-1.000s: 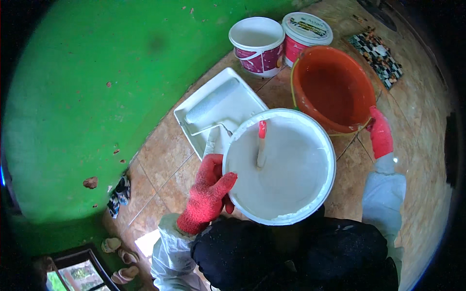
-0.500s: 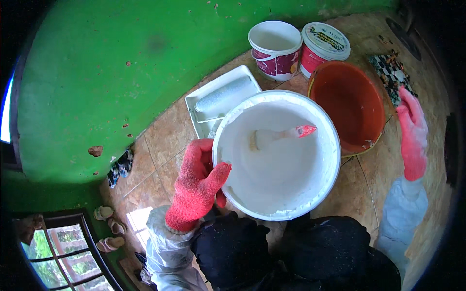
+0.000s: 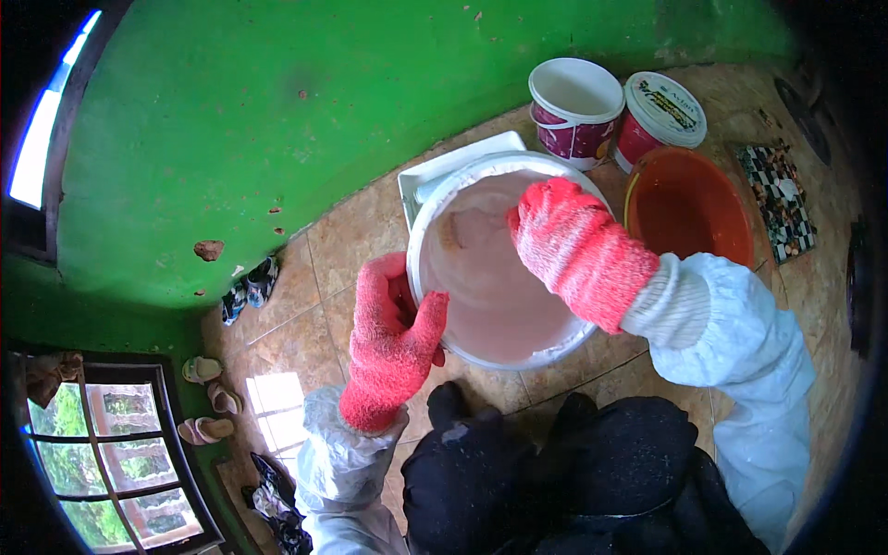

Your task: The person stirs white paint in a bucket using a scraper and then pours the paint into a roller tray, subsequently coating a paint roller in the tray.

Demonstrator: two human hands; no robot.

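A large white bucket [image 3: 488, 165] sits in front of my knees, with pale, whitish paint [image 3: 499, 319] inside and smears round its rim. My left hand [image 3: 393, 342], in a red knit glove, is closed on the bucket's left rim, thumb over the edge. My right hand [image 3: 583, 250], gloved alike, reaches over the far right side of the bucket. Its fingers wrap round the handle of a paintbrush [image 3: 453, 231], which they hide. The brush's bristle end points left, low in the bucket at the paint.
Behind the bucket lies a white roller tray [image 3: 428, 176], partly hidden. A reddish-brown bucket [image 3: 689, 208], an uncovered white-and-purple pail [image 3: 578, 92] and a lidded pail [image 3: 661, 111] stand back right. Beyond is a checkered board [image 3: 779, 199]. Sandals [image 3: 211, 430] line the green wall [image 3: 305, 129] at left.
My right hand has come left from beside the checkered board and closed on the paintbrush handle. My left hand keeps its hold on the bucket rim. The whole view has shifted somewhat.
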